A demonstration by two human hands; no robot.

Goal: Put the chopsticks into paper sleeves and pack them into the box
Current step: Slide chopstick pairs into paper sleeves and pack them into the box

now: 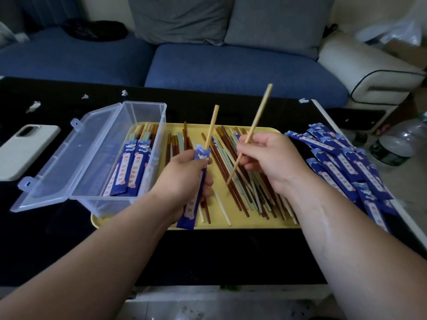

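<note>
Second stick still outside the sleeve: mouth lies left of the right hand, tip below it.

Paper sleeve [189, 213] sits centre frame over the yellow tray [231, 221], long axis lower left to upper right, mouth up. The left hand [182, 174] wraps round its upper half. One chopstick [212, 125] is already in, its butt poking out on the same axis. The right hand [275, 158] pinches the second chopstick [250, 132] mid-shaft. It leans further right than the sleeve, with its thin tip at lower left, right of the mouth and lower. My read: lift the tip, swing it left, match the tilt. The clear box [143, 103] sits at left, lid open, filled sleeves inside. Spare sleeves [346, 167] are piled at right.
</note>
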